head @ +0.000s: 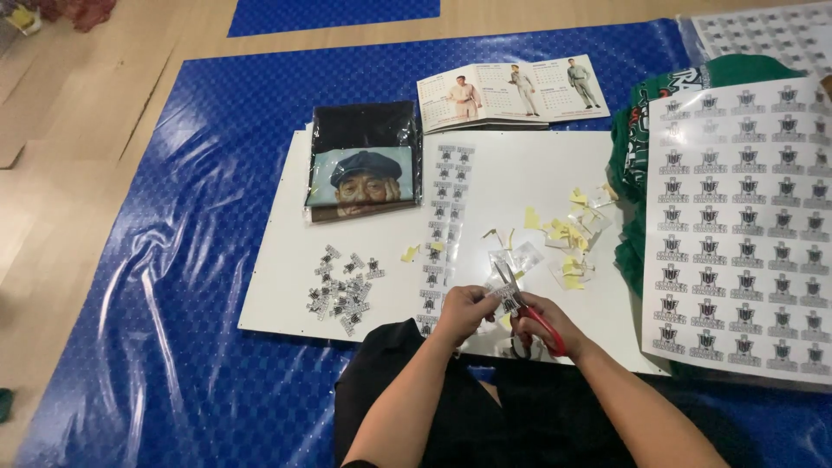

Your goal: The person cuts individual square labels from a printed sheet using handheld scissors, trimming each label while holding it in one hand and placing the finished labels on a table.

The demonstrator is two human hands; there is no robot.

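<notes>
Mat: blue plastic sheet (173, 260) under everything.
Board: white panel (520, 173) on it.
Sticker sheet: large printed sheet (745, 225) at 3 o'clock.
Cut pile: small labels (344, 288) at 9 o'clock of the hands.
Right hand (550, 322): closed through red-handled scissors (524, 305).
Left hand (464, 310): fingers pinching a small sticker strip (503, 293) at the blades, 6 o'clock on the board.

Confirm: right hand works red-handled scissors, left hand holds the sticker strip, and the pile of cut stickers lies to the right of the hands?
Not quite. In the head view the pile of cut stickers lies to the left of the hands, on the white board. Right hand on red-handled scissors, left hand on sticker strip: correct.
</notes>
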